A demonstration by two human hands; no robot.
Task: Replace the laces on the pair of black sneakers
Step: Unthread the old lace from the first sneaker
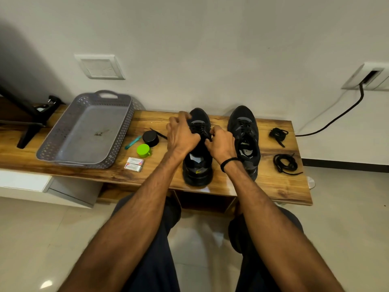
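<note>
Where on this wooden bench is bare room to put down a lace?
Bare wood: the front right corner of the bench, below the coiled lace; also the back strip between grey basket and left sneaker. Crowded: around black tin and green cap.

White wall (210, 39), wooden bench (273, 186), glossy beige tiled floor (42, 239), wall switch plate (101, 67)

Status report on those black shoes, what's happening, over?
Left hand and right hand pinching laces on one sneaker. Other sneaker beside, untouched. Loose lace bundles off right, nothing blocking.
</note>
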